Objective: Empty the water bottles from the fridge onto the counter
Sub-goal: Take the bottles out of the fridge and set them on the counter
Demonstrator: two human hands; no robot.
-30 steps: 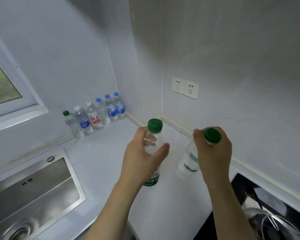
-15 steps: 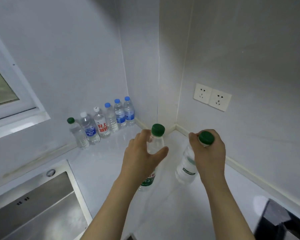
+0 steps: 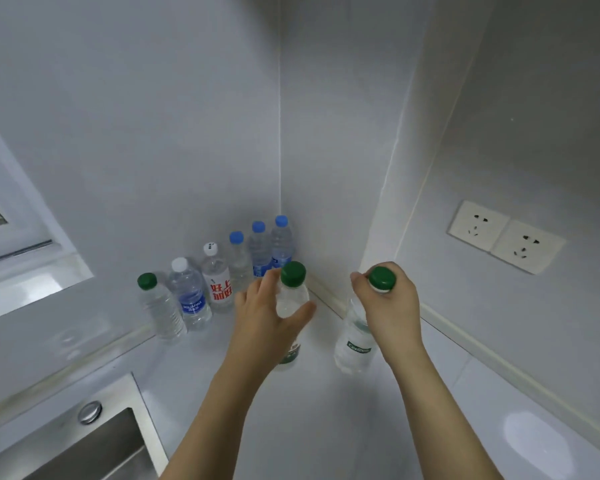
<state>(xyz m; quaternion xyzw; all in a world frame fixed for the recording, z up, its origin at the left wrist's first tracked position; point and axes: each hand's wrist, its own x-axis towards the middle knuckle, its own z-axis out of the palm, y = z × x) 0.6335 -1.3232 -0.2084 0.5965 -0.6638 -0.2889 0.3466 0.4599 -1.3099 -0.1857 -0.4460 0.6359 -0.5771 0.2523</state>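
Observation:
My left hand grips the body of a clear green-capped water bottle held upright over the white counter. My right hand is wrapped around the neck of a second green-capped bottle, just below its cap. Whether either bottle touches the counter I cannot tell. Behind them, a row of several bottles stands along the back wall toward the corner: one green-capped at the left end, two white-capped, then three blue-capped.
A steel sink sits at the lower left with a round button on its rim. A window sill is at the left. A double wall socket is on the right wall. A raised strip edges the counter along both walls.
Both hands have carried their bottles forward toward the corner, closer to the row of bottles. The view has swung left, so the black hob at the lower right is out of sight.

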